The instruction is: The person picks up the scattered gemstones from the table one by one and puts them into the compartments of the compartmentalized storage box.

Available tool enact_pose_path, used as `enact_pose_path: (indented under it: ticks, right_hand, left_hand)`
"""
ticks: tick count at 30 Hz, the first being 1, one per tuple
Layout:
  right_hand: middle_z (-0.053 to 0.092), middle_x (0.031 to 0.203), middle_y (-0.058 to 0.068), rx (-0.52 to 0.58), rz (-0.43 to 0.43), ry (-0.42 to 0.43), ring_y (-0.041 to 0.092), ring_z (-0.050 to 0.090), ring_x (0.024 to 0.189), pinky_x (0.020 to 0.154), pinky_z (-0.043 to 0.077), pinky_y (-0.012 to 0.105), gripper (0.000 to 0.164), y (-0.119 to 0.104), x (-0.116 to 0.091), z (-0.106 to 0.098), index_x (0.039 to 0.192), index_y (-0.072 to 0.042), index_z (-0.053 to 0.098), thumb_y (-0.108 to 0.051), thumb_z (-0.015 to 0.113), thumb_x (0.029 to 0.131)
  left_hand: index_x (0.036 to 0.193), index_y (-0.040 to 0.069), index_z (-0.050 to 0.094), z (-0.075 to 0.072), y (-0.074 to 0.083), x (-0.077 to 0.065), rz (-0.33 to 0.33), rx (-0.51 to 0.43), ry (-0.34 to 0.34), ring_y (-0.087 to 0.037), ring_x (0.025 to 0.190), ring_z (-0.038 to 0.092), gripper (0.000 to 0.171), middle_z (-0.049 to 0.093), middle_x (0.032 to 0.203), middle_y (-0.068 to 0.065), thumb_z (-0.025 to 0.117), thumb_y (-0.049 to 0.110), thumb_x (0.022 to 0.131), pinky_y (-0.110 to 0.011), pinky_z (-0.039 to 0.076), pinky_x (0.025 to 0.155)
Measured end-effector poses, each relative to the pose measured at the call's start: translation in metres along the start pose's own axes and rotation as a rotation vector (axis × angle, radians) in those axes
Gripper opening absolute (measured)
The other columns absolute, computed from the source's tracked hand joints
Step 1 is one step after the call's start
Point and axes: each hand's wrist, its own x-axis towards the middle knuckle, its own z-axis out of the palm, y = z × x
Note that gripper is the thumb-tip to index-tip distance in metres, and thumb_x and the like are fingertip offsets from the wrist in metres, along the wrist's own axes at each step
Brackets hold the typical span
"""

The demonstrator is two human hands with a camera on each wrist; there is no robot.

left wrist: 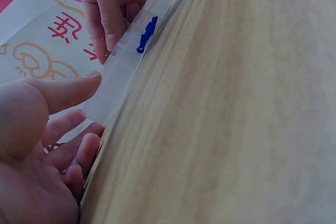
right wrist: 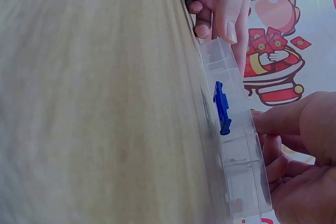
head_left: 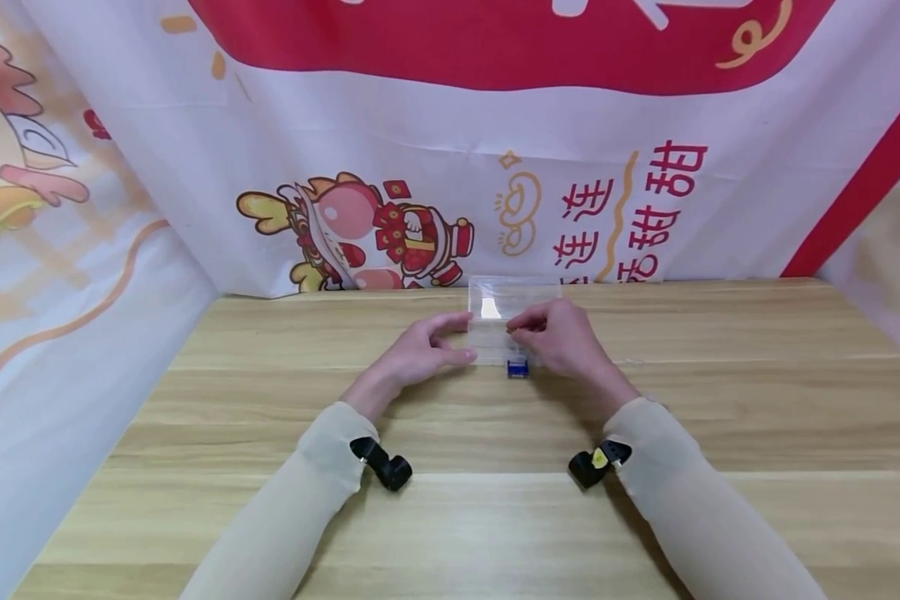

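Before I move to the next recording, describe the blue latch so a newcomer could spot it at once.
On the wooden table, find the clear plastic box by the left hand and right hand. The blue latch sits about midway along the box's near edge. Its deep blue sets it apart from the colourless plastic around it.

- head view: high, farthest off, forward and down;
- left wrist: low, close, tilted, facing forward-right;
- right wrist: low, close, facing forward-left;
- wrist views share the clear box (left wrist: 117, 73)
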Motion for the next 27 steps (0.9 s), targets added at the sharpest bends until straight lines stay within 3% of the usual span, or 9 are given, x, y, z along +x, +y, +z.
enact_pose_path:
  ticks: [21,27]
  right_hand:
    - [0.077,0.119,0.008,-0.05,-0.006,-0.014,0.024,0.067,0.103,0.088,0.056,0.036,0.021,-0.006,0.0032,0.0073,0.121,-0.014,0.08,-0.016,0.069,0.103]
    - [0.076,0.12,0.008,-0.067,0.01,0.001,0.024,0.067,0.105,0.089,0.056,0.038,0.022,-0.0047,0.0002,0.0033,0.122,-0.015,0.079,-0.018,0.069,0.103]
  left_hand:
    - [0.155,0.037,0.053,-0.0032,-0.0034,-0.0052,-0.02,0.001,0.021,-0.023,0.115,0.056,0.065,0.058,0.154,0.008,0.08,0.032,0.095,-0.035,0.045,0.093]
    - [0.154,0.037,0.053,-0.001,-0.003,-0.001,0.002,0.003,0.003,-0.023,0.114,0.055,0.066,0.058,0.155,0.008,0.081,0.033,0.095,-0.034,0.045,0.093]
